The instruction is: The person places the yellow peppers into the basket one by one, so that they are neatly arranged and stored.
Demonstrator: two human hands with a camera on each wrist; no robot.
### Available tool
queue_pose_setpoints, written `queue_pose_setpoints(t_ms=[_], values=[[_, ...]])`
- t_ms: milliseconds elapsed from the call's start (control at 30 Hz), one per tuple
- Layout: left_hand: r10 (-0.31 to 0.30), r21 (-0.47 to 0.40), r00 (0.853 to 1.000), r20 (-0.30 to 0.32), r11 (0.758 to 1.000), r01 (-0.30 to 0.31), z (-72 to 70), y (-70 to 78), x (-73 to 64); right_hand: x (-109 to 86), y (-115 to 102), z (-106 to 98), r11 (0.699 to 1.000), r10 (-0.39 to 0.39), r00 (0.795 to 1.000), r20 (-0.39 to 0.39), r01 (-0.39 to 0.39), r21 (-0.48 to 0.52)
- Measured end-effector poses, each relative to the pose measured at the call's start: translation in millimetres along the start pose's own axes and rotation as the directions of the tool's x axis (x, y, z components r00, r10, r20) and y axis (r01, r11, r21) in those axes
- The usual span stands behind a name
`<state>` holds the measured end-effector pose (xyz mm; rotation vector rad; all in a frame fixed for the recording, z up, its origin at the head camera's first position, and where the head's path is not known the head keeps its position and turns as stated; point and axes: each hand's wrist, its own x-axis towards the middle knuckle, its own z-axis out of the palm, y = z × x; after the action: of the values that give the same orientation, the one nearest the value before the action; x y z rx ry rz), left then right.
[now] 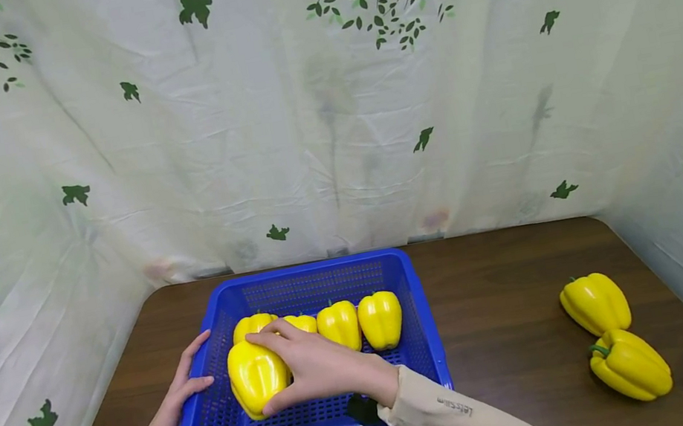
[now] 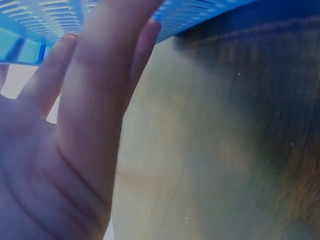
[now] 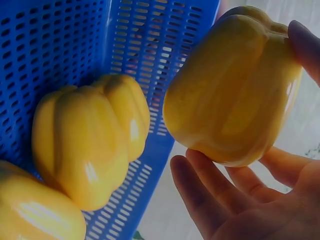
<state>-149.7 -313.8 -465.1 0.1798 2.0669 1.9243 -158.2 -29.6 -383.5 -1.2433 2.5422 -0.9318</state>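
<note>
My right hand (image 1: 326, 366) holds a glossy yellow bell pepper (image 1: 254, 380) by its sides, thumb at the near side and fingers at the far side. The pepper is over the left part of a blue plastic basket (image 1: 426, 319). In the right wrist view, the held pepper (image 3: 230, 90) is beside the perforated basket wall (image 3: 140, 30). At the basket's left side, my left hand (image 1: 176, 399) grips the rim, with thumb and index finger over it. The left wrist view has other fingers (image 2: 95, 75) against the outer wall. Several yellow peppers (image 1: 381, 321) stand along the basket's back, one partly hidden by my right hand.
Two more yellow bell peppers lie touching at the table's right: one farther back (image 1: 596, 304), the other nearer with a green stem (image 1: 632, 366). The basket stands on a brown wooden table (image 1: 497, 292). A pale leaf-print curtain (image 1: 324, 110) surrounds the back and sides.
</note>
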Motion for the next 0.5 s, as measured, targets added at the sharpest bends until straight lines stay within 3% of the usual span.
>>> queue_pose_setpoints(t_ms=[133,500], values=[[0.011,0.007,1.000,0.025,1.000,-0.011,-0.4,1.5,0.7,4.0,-0.2,1.4,1.000,0.015,1.000,0.020,-0.015,0.005],[-0.025,0.075,0.999,-0.045,0.997,0.028,2.6,3.1,2.0,15.1,3.6,9.8,0.998,0.006,0.999,0.045,-0.004,-0.057]])
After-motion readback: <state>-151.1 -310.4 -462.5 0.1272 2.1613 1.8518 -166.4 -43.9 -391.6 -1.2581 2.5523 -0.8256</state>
